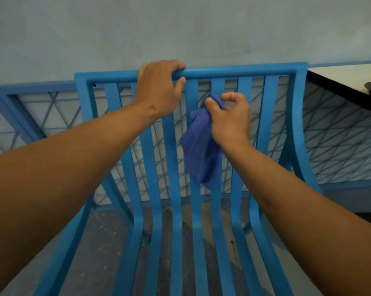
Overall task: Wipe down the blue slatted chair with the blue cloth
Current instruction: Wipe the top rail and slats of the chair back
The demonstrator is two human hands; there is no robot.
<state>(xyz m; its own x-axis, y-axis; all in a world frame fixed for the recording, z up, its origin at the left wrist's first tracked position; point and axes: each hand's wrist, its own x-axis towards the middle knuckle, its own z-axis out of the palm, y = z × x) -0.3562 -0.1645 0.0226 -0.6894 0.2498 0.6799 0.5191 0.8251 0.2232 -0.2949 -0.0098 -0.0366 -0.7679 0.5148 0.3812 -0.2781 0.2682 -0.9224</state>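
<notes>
Slats of the blue slatted chair (176,221) run near-to-far, rising to the top rail. Left hand (159,86) curls over that rail, far left. Right hand (229,118) pinches blue cloth (199,154) against a central slat, so the stroke lies along the slat.

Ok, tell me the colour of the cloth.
Blue-violet cloth, darker than the chair; head view.

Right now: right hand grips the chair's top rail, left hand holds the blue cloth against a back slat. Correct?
Hands are swapped. The head view shows the left hand gripping the chair's top rail, and the right hand holding the blue cloth against a back slat.
</notes>
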